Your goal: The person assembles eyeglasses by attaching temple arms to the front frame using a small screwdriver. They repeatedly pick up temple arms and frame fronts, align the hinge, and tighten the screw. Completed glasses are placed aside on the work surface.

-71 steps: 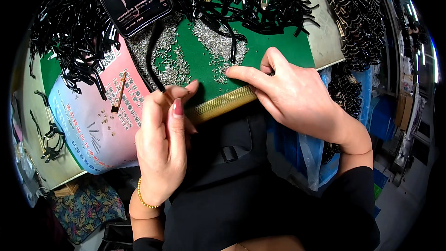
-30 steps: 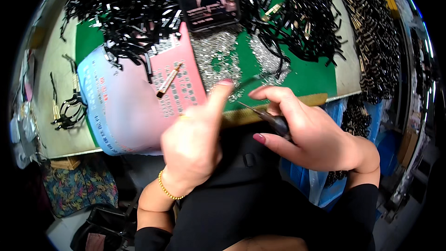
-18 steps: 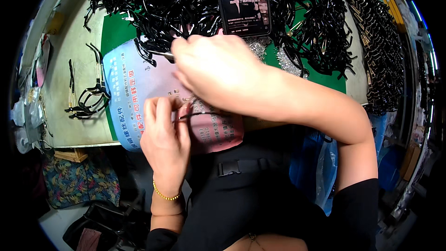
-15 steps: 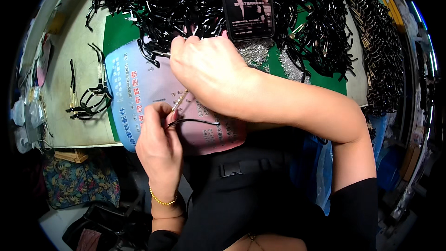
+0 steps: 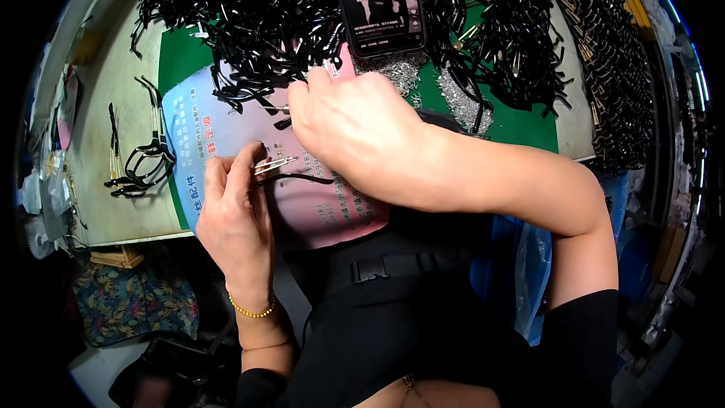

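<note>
My left hand (image 5: 240,196) is closed on an eyeglass temple (image 5: 311,180) with a black curved end, low over a printed blue-and-pink mat (image 5: 302,230). Thin shiny metal prongs (image 5: 276,166) also stick out from its fingertips; whether they belong to the temple I cannot tell. My right hand (image 5: 355,113) is curled above the mat's far part, its fingertips mostly hidden behind the hand. A thin metal shaft (image 5: 278,109) pokes out on its left side, so it grips some slender tool. Tiny metal pieces (image 5: 279,147) lie on the mat between the hands.
A large heap of black eyeglass temples (image 5: 234,15) covers the far table. A phone (image 5: 381,11) with a lit screen rests among them. Small silver parts (image 5: 464,102) lie in piles on green cloth (image 5: 521,125). Several glasses parts (image 5: 147,166) sit at left, and more temples (image 5: 619,98) at right.
My left hand has moved slightly left and up, and the temple in it has turned flatter. My right hand has shifted a little right and nearer. The view has tilted slightly.
</note>
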A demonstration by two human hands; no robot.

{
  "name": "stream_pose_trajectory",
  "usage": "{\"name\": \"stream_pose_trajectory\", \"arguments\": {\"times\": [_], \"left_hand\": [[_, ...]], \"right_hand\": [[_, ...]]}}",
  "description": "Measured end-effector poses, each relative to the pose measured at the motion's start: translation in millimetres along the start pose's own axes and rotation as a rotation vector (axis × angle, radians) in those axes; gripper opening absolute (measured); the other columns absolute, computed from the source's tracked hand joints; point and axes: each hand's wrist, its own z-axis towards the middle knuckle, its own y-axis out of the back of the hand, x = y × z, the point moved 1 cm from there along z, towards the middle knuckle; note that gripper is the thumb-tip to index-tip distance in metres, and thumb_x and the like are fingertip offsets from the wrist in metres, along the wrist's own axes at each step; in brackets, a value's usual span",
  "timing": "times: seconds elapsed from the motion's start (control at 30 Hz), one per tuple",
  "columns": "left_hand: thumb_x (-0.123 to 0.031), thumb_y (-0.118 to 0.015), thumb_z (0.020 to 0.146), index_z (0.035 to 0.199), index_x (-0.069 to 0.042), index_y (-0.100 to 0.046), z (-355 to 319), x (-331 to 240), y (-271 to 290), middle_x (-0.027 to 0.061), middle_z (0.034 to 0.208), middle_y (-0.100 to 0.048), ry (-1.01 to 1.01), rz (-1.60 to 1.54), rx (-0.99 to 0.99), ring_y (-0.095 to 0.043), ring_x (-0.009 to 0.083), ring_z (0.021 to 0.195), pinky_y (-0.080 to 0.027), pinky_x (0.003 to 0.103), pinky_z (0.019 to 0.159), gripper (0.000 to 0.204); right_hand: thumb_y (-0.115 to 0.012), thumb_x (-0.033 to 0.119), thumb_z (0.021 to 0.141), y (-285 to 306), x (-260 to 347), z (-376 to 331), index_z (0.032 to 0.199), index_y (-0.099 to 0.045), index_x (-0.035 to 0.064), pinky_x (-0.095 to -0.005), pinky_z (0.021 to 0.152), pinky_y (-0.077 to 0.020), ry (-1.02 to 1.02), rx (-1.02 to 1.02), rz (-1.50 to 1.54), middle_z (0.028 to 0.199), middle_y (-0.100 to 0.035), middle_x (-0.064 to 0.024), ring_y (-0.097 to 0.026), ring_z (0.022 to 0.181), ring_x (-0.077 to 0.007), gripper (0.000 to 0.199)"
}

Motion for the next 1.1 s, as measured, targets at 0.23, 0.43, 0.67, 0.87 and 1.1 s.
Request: {"name": "stream_pose_trajectory", "arguments": {"times": [0.23, 0.43, 0.67, 0.87, 1.1], "left_hand": [[-0.003, -0.057, 0.101, 0.120, 0.002, -0.065, -14.1, -26.9, 10.2, 0.0095, 0.089, -0.070, 0.225, -0.655, 0.403, -0.068, 0.0127, 0.083, -0.052, 0.030, 0.072, 0.021], [-0.011, -0.056, 0.104, 0.116, 0.004, -0.065, -27.5, -77.8, -20.2, 0.0158, 0.105, -0.075, -0.014, -1.024, 0.622, -0.074, 0.0247, 0.092, -0.055, 0.031, 0.083, 0.022], [-0.009, -0.059, 0.101, 0.109, 0.002, -0.066, -25.5, -96.6, -34.1, 0.0132, 0.094, -0.075, -0.172, -0.920, 0.609, -0.073, 0.0278, 0.078, -0.055, 0.032, 0.070, 0.016], [-0.006, -0.061, 0.099, 0.105, -0.002, -0.064, -32.9, -100.5, -42.5, 0.0115, 0.085, -0.072, -0.289, -0.747, 0.529, -0.068, 0.0305, 0.069, -0.053, 0.035, 0.063, 0.009], [-0.008, -0.047, 0.107, 0.113, 0.003, -0.054, -28.9, -89.3, -39.9, 0.0177, 0.103, -0.075, 0.128, -0.937, 0.553, -0.073, 0.0230, 0.092, -0.055, 0.030, 0.084, 0.015]], "right_hand": [[-0.072, 0.008, 0.078, 51.1, -33.1, -53.8, 0.091, -0.066, -0.0040, -0.0377, 0.064, -0.0551, -0.286, -0.195, 0.674, 0.090, -0.068, -0.0181, -0.069, 0.076, -0.0334, 0.019], [-0.072, 0.019, 0.096, 41.7, -21.8, -126.8, 0.099, -0.059, 0.0029, -0.0186, 0.046, -0.0440, -0.896, -0.133, 1.720, 0.075, -0.061, 0.0008, -0.055, 0.053, -0.0029, 0.021], [-0.073, 0.019, 0.095, 27.8, -15.7, -153.6, 0.099, -0.059, 0.0033, -0.0182, 0.047, -0.0434, -0.909, -0.228, 1.826, 0.079, -0.063, 0.0000, -0.054, 0.053, -0.0026, 0.021], [-0.069, 0.021, 0.098, 30.9, -16.3, -169.9, 0.103, -0.061, 0.0026, -0.0217, 0.052, -0.0470, -0.921, -0.071, 1.652, 0.094, -0.067, -0.0031, -0.062, 0.065, -0.0063, 0.021], [-0.063, 0.012, 0.093, 42.1, -36.6, -185.2, 0.122, -0.059, 0.0087, -0.0335, 0.054, -0.0514, -0.475, 0.147, 0.287, 0.094, -0.054, -0.0119, -0.067, 0.073, -0.0226, 0.029]]}}
